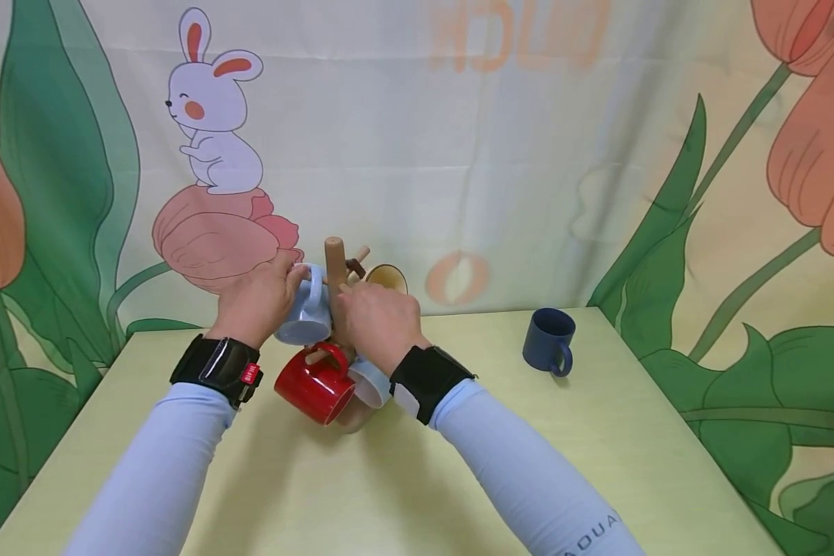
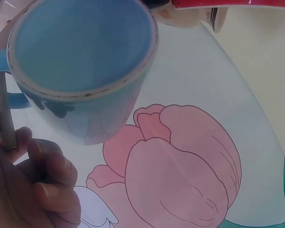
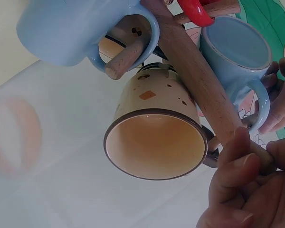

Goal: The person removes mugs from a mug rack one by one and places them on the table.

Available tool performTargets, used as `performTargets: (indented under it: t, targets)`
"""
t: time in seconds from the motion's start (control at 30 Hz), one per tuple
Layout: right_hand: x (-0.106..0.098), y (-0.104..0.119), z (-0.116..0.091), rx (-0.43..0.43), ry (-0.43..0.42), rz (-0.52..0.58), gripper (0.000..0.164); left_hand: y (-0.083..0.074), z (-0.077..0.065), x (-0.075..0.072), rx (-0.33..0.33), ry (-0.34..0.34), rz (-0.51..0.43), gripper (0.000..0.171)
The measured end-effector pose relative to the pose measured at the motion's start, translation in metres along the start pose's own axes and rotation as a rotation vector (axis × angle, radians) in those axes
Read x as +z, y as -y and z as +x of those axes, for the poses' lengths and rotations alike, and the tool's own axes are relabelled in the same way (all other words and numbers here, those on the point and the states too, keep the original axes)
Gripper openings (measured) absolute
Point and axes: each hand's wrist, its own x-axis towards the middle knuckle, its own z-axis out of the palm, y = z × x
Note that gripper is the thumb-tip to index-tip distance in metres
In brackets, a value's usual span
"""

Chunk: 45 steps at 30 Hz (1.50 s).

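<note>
A wooden mug tree (image 1: pixel 335 266) carries several mugs on its pegs. My right hand (image 1: pixel 382 320) grips its post near the top, fingers and thumb round the wood (image 3: pixel 199 76). My left hand (image 1: pixel 260 297) is at the far left peg (image 2: pixel 7 126), its curled fingers and thumb at the peg's tip. On that peg a light blue mug (image 1: pixel 304 316) hangs by its handle, close beside the left fingers. Lower down hang a red mug (image 1: pixel 316 386) and another light blue mug (image 3: pixel 71 31). A cream mug with brown spots (image 3: pixel 154 99) hangs on the far side, its mouth facing the right wrist camera.
A dark blue mug (image 1: pixel 549 340) stands upright on the pale table (image 1: pixel 500 448), to the right of the tree. Behind the table hangs a printed cloth (image 1: pixel 514 170) with a rabbit and tulips. The tree's base is mostly hidden by the mugs.
</note>
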Motion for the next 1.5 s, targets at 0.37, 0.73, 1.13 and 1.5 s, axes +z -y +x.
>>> performTargets:
  t: [0.37, 0.73, 1.13, 1.5]
  targets:
    - [0.003, -0.009, 0.004, 0.074, 0.024, 0.053, 0.04, -0.003, -0.004, 0.002, 0.006, -0.041, 0.023, 0.035]
    - [0.0, -0.015, 0.005, 0.091, 0.055, 0.121, 0.04, -0.003, -0.007, 0.003, 0.021, -0.062, 0.024, 0.032]
    - [0.0, -0.022, 0.008, 0.094, 0.046, 0.166, 0.039, -0.003, -0.008, 0.005, 0.023, -0.066, 0.019, 0.03]
    - [0.003, -0.029, 0.013, 0.111, 0.058, 0.216, 0.039, -0.005, -0.009, 0.005, 0.039, -0.084, 0.035, 0.028]
